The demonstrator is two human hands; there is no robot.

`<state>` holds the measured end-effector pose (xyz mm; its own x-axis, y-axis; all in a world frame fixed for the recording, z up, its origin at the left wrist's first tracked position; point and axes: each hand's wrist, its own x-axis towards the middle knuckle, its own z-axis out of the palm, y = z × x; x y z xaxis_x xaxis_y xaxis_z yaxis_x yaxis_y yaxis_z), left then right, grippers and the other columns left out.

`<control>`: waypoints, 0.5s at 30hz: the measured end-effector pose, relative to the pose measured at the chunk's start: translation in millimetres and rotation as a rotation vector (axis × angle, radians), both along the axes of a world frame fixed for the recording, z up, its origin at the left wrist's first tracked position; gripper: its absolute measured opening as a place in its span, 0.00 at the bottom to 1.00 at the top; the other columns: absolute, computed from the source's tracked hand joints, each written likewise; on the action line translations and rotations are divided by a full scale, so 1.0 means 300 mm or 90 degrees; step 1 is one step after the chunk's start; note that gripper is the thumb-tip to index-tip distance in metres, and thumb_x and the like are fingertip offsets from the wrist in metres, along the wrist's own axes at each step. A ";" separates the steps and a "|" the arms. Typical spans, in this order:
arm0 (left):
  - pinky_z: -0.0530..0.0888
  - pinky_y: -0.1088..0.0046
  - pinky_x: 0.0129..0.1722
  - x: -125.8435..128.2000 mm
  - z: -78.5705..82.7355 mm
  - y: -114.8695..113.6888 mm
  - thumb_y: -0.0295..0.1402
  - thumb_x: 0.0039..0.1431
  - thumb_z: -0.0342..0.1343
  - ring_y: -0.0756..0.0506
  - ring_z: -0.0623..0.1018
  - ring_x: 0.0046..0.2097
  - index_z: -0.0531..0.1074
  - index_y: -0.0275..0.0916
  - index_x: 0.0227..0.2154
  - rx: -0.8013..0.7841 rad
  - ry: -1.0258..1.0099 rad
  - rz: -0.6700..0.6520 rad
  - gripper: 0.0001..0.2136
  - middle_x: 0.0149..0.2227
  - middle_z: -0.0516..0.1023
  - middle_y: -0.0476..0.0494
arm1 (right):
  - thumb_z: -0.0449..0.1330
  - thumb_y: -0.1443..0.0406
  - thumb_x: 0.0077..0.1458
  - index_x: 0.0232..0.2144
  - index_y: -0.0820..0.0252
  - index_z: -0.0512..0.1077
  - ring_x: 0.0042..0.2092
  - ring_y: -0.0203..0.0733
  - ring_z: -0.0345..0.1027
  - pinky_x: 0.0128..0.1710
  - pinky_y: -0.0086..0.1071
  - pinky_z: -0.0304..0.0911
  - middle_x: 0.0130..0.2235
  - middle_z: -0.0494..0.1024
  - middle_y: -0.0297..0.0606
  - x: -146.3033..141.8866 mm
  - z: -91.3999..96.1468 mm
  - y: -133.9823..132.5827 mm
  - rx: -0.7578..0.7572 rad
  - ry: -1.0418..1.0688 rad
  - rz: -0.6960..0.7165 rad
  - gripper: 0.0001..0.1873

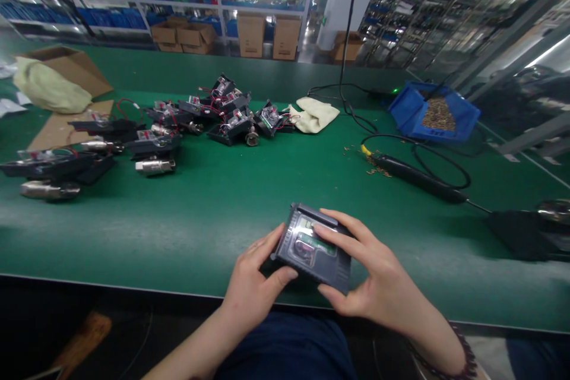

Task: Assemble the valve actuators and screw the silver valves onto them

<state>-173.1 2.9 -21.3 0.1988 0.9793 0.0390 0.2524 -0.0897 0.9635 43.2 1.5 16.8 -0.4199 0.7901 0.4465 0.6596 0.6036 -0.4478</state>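
Observation:
A dark grey plastic meter housing (pixel 332 265) with a clear window is held tilted above the front edge of the green bench. My left hand (pixel 253 282) grips its left end, thumb on the near side. My right hand (pixel 369 267) closes round the right end, thumb below and a finger lying across the window. Through the window a small display and a green circuit board show. The underside of the housing is hidden. Several similar grey units (pixel 231 122) with wires and metal valve fittings (pixel 155 166) lie at the left and middle of the bench.
A black electric screwdriver (pixel 418 178) with a yellow tip lies at the right, near scattered small screws (pixel 378 172). Behind it stands a blue bin (pixel 407 110) of screws. A cream cloth (pixel 315 116), a hanging black cable (pixel 350 24) and an open cardboard box (pixel 80 65) are farther back.

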 end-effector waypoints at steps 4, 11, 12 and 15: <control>0.70 0.56 0.54 -0.023 0.064 0.036 0.51 0.57 0.53 0.35 0.74 0.53 0.70 0.37 0.55 -0.086 -0.021 -0.065 0.29 0.53 0.76 0.36 | 0.61 0.65 0.48 0.57 0.59 0.63 0.59 0.49 0.62 0.55 0.40 0.66 0.60 0.63 0.50 -0.010 0.005 -0.018 0.002 -0.006 0.016 0.32; 0.69 0.55 0.54 -0.019 0.095 0.045 0.47 0.48 0.60 0.35 0.75 0.50 0.60 0.33 0.62 -0.205 -0.020 -0.143 0.39 0.50 0.76 0.35 | 0.63 0.68 0.48 0.60 0.55 0.59 0.66 0.51 0.50 0.62 0.45 0.57 0.63 0.58 0.46 -0.038 -0.021 -0.125 -0.015 0.038 0.023 0.37; 0.69 0.55 0.55 -0.026 0.080 0.026 0.47 0.48 0.60 0.35 0.74 0.51 0.60 0.34 0.62 -0.191 -0.012 -0.140 0.39 0.51 0.75 0.35 | 0.64 0.66 0.47 0.61 0.54 0.56 0.67 0.52 0.48 0.62 0.46 0.57 0.65 0.56 0.45 -0.040 -0.032 -0.145 -0.058 0.093 -0.002 0.39; 0.64 0.53 0.59 -0.057 0.026 -0.047 0.47 0.48 0.60 0.33 0.69 0.58 0.58 0.37 0.63 -0.131 0.028 -0.129 0.39 0.58 0.69 0.34 | 0.64 0.62 0.48 0.65 0.52 0.47 0.62 0.52 0.60 0.55 0.44 0.66 0.64 0.58 0.48 -0.052 -0.060 -0.189 -0.297 0.320 -0.122 0.46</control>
